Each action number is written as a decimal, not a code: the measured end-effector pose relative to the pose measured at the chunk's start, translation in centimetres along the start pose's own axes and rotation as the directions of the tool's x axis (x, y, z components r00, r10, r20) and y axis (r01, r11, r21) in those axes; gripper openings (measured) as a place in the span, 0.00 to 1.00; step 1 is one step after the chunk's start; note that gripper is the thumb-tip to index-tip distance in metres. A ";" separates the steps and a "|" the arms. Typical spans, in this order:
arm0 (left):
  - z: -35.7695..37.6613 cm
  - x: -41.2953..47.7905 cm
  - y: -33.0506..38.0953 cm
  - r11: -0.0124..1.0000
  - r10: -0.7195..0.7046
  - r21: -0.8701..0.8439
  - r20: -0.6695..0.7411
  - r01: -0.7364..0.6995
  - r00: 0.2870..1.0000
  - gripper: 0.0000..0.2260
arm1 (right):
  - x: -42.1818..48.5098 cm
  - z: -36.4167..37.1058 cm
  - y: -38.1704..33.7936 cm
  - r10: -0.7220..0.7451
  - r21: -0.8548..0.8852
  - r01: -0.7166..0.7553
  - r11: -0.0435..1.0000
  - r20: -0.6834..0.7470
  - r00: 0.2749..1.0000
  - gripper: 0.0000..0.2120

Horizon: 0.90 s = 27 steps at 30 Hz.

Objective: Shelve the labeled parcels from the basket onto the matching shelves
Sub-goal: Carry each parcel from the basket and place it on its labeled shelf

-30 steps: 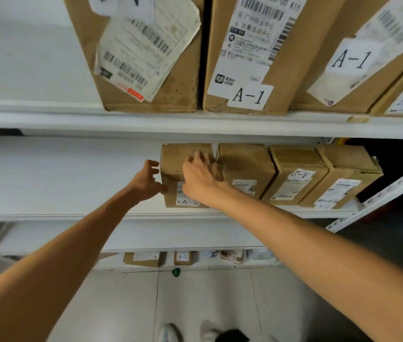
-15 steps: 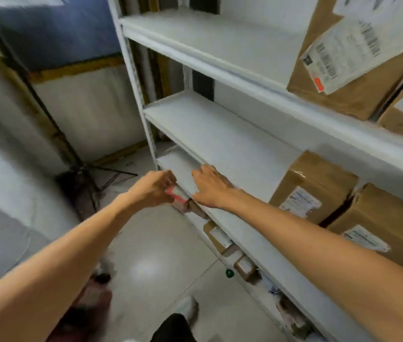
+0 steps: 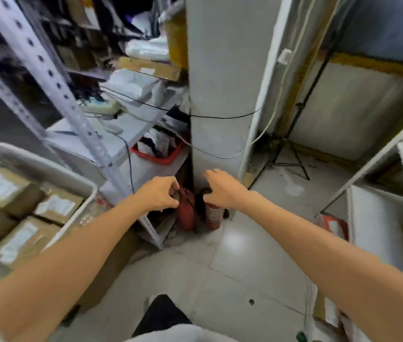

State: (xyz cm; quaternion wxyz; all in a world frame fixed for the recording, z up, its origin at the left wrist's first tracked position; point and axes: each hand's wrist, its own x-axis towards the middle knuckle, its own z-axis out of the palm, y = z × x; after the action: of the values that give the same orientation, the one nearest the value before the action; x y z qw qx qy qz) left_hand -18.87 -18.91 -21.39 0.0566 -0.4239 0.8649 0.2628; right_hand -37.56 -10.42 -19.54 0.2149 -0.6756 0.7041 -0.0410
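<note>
Parcels (image 3: 5,187) lay packed in the white basket (image 3: 54,170) at the person's lower left: brown cartons with pale labels facing up, at least five of them, pressed side by side. The print was too blurred to read.

Neither hand carried anything. The left hand (image 3: 157,196) hung in the air with a slack grip, fingers loosely curled toward the thumb around nothing. The right hand (image 3: 222,190) was beside it, its grip open, fingers drooping and relaxed. Both hovered in front of a white pillar (image 3: 220,95), above two red fire extinguishers (image 3: 188,213) standing on the floor (image 3: 257,255), well apart from the basket and from the white shelf (image 3: 378,218) at the far right.

Judging by the load in the basket, the task was far from finished. The step in hand looked like a return for the next carton: reach left, lift one parcel, read its label and carry it to the matching shelf.
</note>
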 end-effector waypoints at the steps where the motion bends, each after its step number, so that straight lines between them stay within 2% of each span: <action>1: -0.3 -1.3 -2.2 0.998 -0.058 -0.024 -0.006 0.058 0.998 0.19 | 1.3 0.3 -2.2 -0.069 -0.015 0.069 0.997 0.032 0.997 0.20; 4: -0.7 -5.3 -8.3 0.977 -0.208 -0.065 -0.038 0.205 0.977 0.20 | 4.8 1.7 -8.7 -0.242 -0.040 0.251 0.967 0.147 0.959 0.22; 7: -1.2 -9.6 -14.0 0.949 -0.310 -0.076 -0.068 0.305 0.948 0.19 | 8.3 3.6 -15.4 -0.358 -0.055 0.383 0.922 0.252 0.899 0.18; 11: -2.3 -14.7 -21.1 0.854 -0.512 -0.157 -0.077 0.497 0.856 0.21 | 12.2 6.6 -23.8 -0.459 -0.071 0.517 0.853 0.369 0.809 0.18; 13: -2.7 -16.5 -24.5 0.814 -0.569 -0.201 -0.092 0.545 0.817 0.22 | 14.1 8.0 -27.7 -0.503 -0.082 0.583 0.809 0.416 0.757 0.18; 16: -2.8 -19.0 -28.4 0.745 -0.647 -0.301 -0.110 0.596 0.754 0.21 | 16.8 10.7 -32.4 -0.536 -0.114 0.647 0.754 0.464 0.705 0.11; 19: -1.8 -21.3 -31.4 0.674 -0.710 -0.375 -0.091 0.636 0.698 0.21 | 19.3 13.0 -36.0 -0.538 -0.135 0.687 0.714 0.522 0.662 0.09; 24: -0.2 -22.8 -35.5 0.566 -0.790 -0.439 -0.047 0.698 0.611 0.19 | 23.8 15.6 -39.4 -0.528 -0.145 0.716 0.683 0.579 0.621 0.14; 27: 0.5 -22.3 -37.4 0.513 -0.810 -0.478 0.005 0.713 0.586 0.18 | 26.9 16.8 -40.3 -0.502 -0.155 0.716 0.680 0.613 0.610 0.18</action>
State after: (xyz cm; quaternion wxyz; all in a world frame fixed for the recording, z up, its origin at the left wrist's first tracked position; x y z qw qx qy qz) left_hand 23.72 -21.75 -29.93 -0.0239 -0.7890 0.5072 0.3460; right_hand 6.26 -35.94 -27.33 0.2323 -0.8898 0.3309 0.2117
